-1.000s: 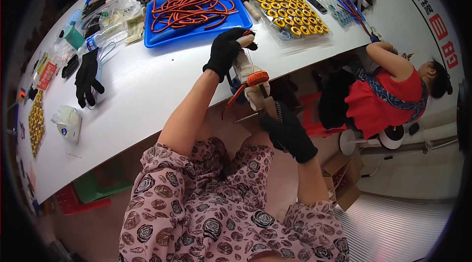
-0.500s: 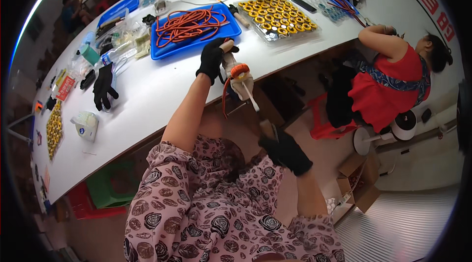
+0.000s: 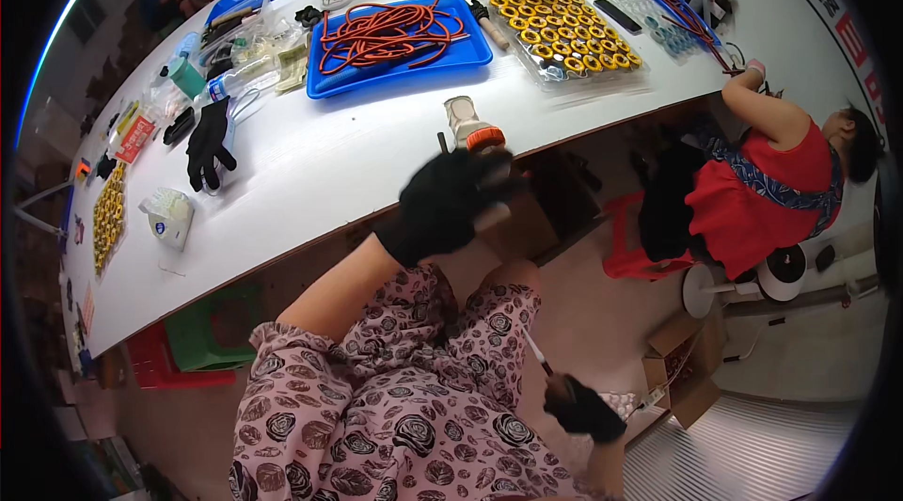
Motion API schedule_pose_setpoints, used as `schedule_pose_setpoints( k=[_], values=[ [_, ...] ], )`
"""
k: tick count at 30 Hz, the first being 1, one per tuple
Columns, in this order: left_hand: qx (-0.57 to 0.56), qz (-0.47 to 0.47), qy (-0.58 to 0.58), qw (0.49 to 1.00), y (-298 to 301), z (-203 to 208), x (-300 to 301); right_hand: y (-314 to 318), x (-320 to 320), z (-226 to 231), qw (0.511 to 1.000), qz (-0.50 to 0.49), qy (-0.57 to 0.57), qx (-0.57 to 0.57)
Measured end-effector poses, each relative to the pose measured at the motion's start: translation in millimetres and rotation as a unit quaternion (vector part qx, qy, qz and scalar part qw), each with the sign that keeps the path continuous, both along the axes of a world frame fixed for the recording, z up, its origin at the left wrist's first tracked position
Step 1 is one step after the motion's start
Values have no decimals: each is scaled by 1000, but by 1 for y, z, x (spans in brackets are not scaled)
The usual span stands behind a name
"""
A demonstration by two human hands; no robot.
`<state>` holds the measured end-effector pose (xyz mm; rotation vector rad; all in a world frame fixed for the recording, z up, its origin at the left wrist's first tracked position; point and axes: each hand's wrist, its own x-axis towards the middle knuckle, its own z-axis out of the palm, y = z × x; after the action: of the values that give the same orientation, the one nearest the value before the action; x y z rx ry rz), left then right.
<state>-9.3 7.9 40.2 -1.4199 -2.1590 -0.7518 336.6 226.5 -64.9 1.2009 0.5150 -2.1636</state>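
An orange-wound ring coil sits on a pale clamp-like holder at the table's near edge. My left hand, in a black glove with bare fingertips, is just in front of the coil and hides part of it. Motion smears its fingers, so I cannot see whether they hold the wire. Low on the right, my gloved right hand is closed round the brown handle of a thin-shafted hand tool. The shaft points up and left, well apart from the coil.
On the white table stand a blue tray of red-brown wire, a pack of yellow rings, a black glove and a tissue pack. A person in red sits at right. A cardboard box stands on the floor.
My right hand has pulled the tool down and right, away from the coil. My left hand has come down from beyond the coil to its near side. The view has shifted slightly.
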Motion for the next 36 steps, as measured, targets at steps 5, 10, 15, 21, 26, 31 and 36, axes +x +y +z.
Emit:
schedule_pose_setpoints(
  k=[5, 10, 15, 21, 26, 31, 36],
  values=[
    [-57, -21, 138, 989, 21, -18, 12, -14, 35, 72, 928, 38, 78, 362],
    [-146, 181, 199, 952, 52, -24, 22, -44, -62, 81, 896, 30, 139, 420],
    [-209, 99, 163, 959, 45, -3, 25, -45, -105, 91, 870, 78, 231, 428],
    [58, -23, 153, 986, 4, 36, -17, -39, -128, 96, 887, 43, 216, 407],
    [273, 44, -131, 952, 10, 11, -74, -39, -158, 98, 846, 116, 263, 449],
    [388, 96, -198, 895, 22, -3, -64, -34, -178, 98, 760, 232, 287, 534],
    [339, 88, -92, 932, 9, 5, -66, -36, -187, 105, 770, 234, 290, 519]
  ],
)
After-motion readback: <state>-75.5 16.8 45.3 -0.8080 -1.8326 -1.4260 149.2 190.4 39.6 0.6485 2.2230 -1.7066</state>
